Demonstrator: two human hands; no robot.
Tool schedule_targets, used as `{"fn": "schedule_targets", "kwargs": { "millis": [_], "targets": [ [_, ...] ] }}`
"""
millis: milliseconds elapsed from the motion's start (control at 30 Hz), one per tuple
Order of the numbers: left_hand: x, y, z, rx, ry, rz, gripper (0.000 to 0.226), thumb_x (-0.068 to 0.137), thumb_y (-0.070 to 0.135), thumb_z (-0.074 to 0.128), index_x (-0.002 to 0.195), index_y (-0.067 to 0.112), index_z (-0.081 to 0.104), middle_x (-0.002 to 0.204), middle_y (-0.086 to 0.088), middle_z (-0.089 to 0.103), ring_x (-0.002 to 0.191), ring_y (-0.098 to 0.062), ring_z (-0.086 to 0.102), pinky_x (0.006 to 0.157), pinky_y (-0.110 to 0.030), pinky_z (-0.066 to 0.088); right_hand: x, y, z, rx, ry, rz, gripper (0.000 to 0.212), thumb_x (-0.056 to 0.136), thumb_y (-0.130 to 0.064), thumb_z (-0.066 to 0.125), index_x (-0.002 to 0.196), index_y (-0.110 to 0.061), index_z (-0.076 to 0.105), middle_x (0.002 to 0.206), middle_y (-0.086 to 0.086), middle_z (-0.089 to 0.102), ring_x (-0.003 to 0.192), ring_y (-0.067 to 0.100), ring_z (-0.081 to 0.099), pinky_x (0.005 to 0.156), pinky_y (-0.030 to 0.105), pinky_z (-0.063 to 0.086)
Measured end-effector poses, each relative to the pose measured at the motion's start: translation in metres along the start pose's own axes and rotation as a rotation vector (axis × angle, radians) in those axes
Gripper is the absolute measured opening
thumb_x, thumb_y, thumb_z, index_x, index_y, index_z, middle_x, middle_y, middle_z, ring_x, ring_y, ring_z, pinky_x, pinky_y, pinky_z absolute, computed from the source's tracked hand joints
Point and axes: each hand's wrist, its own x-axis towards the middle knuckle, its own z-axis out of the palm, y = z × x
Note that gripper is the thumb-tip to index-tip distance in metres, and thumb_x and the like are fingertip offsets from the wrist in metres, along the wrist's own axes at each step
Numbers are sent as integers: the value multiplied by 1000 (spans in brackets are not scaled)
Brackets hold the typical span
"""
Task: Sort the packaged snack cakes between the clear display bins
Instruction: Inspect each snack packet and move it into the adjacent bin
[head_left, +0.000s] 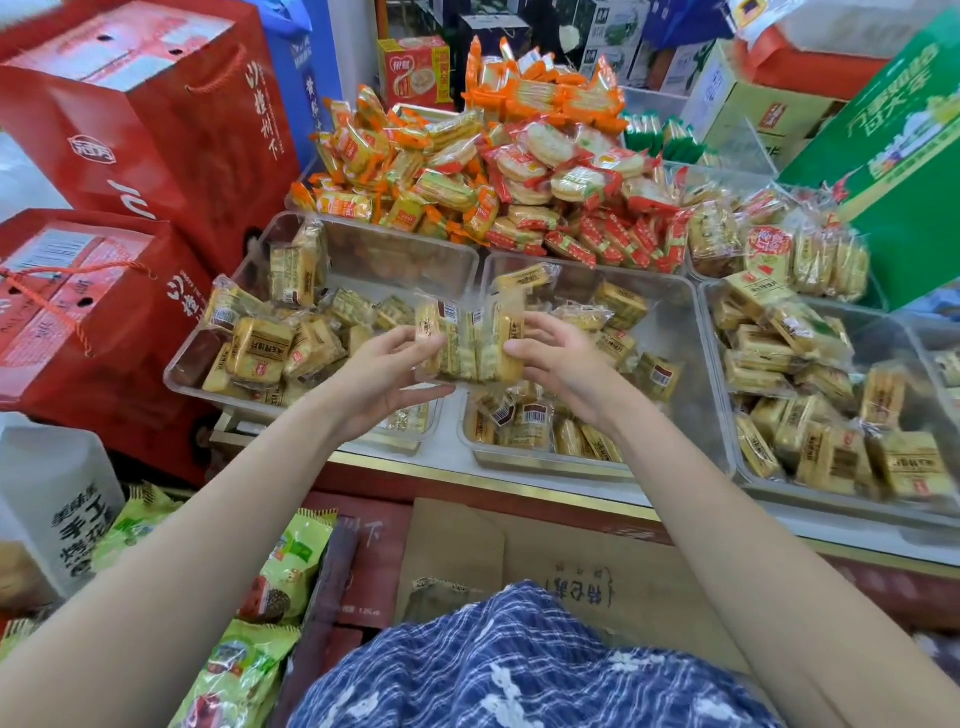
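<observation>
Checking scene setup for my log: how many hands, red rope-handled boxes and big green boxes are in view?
Hands, holding cakes between them: 2, left hand and right hand
Red rope-handled boxes: 2, upper box and lower box
Green box: 1
Total: 5

right bin (831, 499) cut off; labels blurred

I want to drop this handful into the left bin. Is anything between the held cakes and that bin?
Nothing visible blocks it. The left hand and right hand hold the stack of clear-wrapped yellow snack cakes just above the open-topped clear plastic left bin, partly filled with similar cakes.
</observation>
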Motion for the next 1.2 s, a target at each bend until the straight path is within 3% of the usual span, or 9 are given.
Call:
{"fn": "schedule_targets", "kwargs": {
  "millis": [200,300,467,567,667,833,900,1067,1200],
  "targets": [
    [-1,-31,6,-131,72,-112,38,93,11,55,129,17,48,116,-12,62,96,-28,67,71,-35,59,-15,27,-7,2,61,65,47,84,-14,68,124,-20,44,113,11,63,97,21,66,80,34,55],
    [-4,-42,8,-115,104,-116,50,90,6,58,133,24,40,117,-9,55,100,-33,64,69,-37,59,-20,37,-9,-106,30,115,52,81,-18,73,122,-27,42,108,2,63,98,19,65,87,34,53],
    [-4,-39,12,-119,120,-45,43,90,7,59,128,24,48,109,-7,62,96,-22,67,71,-36,59,-16,42,-6,-62,119,127,53,82,2,67,125,-17,42,112,6,60,95,17,63,76,26,53],
    [-3,-35,9,-108,152,-15,48,93,4,54,134,27,46,102,-3,64,94,-19,65,71,-36,60,-18,42,-6,-61,154,86,62,83,1,67,134,-19,37,103,-11,50,92,5,57,71,19,54],
    [-4,-33,4,-164,177,-49,50,96,3,48,139,28,43,110,-5,62,96,-23,65,71,-35,60,-17,43,-6,-36,196,73,61,84,-7,69,135,-18,37,108,-3,55,100,12,59,80,24,55],
    [-3,-28,4,-197,201,-65,35,99,6,43,129,23,51,126,-15,56,92,-21,65,66,-23,58,-15,34,-13,38,348,44,43,86,-18,68,123,-21,46,114,8,63,101,22,64,81,34,56],
    [0,-24,8,-165,204,-54,32,100,6,42,127,19,52,124,-16,55,90,-20,64,64,-22,57,-13,26,-22,156,492,4,36,87,-16,66,117,-19,47,111,5,62,96,20,66,75,30,57],
    [10,-18,24,-67,193,-38,35,100,6,43,132,18,49,117,-14,57,90,-23,67,66,-24,58,-6,28,-59,224,912,14,21,88,-14,65,99,-19,48,111,4,59,95,18,63,84,34,56],
    [21,-21,48,61,96,-12,37,98,2,46,130,19,49,111,-11,60,96,-22,66,73,-30,59,-14,40,-70,-66,876,165,14,90,-9,59,100,-18,55,123,7,53,100,17,54,81,26,44]
  ]
}}
